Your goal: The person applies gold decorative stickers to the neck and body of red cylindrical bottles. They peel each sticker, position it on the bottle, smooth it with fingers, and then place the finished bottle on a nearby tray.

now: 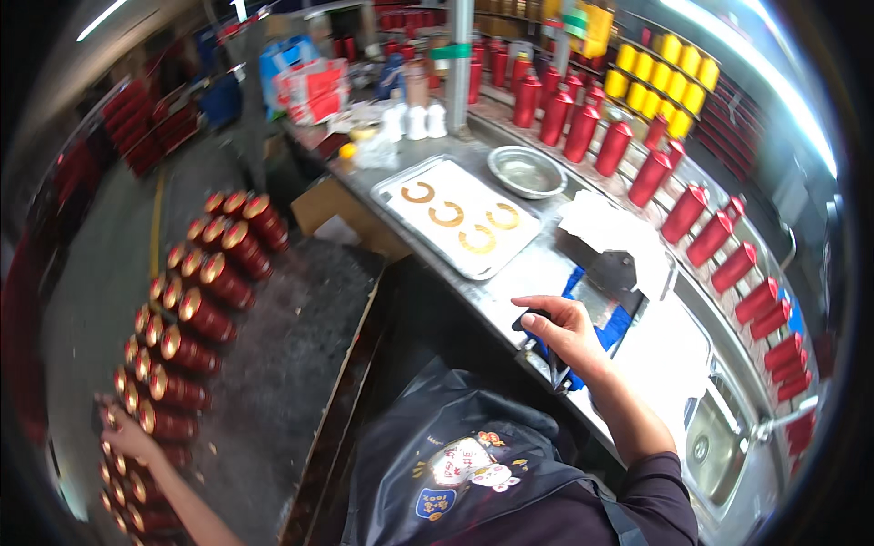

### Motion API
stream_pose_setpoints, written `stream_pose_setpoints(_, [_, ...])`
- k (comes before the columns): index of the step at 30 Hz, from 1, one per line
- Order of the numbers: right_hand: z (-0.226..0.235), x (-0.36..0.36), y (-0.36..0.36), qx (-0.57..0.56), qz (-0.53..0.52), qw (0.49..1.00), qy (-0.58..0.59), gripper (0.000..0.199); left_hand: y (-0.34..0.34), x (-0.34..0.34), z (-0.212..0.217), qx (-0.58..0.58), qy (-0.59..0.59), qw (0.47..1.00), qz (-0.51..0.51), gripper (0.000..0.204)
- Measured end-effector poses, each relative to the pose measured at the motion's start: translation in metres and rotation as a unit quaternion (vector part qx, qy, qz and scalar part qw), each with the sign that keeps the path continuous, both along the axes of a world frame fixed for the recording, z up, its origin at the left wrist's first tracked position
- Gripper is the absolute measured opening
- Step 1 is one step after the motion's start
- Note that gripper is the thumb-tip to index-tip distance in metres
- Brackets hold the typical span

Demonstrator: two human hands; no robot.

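At the far left, my left hand [129,435] reaches to the outer edge of several rows of dark red cylinders [175,389] with gold-rimmed ends. Its fingers are curled round a dark red cylinder [105,405], small and blurred here. My right hand [563,329] is over the front edge of the metal workbench, closed on a slim dark tool [554,366]; the fingers hide part of it. Beyond that hand, a white-lined metal tray [480,269] carries several tan C-shaped pieces [446,214]. Blue cloth [612,328] lies beside the right hand.
The cylinders stand on a dark low table [282,296] at my left. A metal bowl [527,171] sits behind the tray. Red bottle-shaped canisters [614,148] line a curving conveyor along the back and right. A sink [712,446] is at the right, white bottles [416,123] at the back.
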State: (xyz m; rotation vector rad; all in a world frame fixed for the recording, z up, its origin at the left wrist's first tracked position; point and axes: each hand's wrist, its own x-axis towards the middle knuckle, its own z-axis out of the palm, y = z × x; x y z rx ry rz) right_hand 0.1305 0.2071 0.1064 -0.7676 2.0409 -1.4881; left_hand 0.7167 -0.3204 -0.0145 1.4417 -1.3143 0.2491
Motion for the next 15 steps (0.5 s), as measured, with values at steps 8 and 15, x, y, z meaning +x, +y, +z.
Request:
stream_pose_setpoints(8, [-0.054,-0.037,0.116,-0.319,-0.292,0.842,-0.322,0.038,0.189,-0.611,0.064,0.030,0.059,0.699,-0.712,0.036])
stream_pose_setpoints(15, [-0.122,-0.013,0.186,-0.346,-0.443,0.798,-0.216,0.036,0.359,-0.946,0.081,-0.034,0.012,0.526,-0.850,0.049])
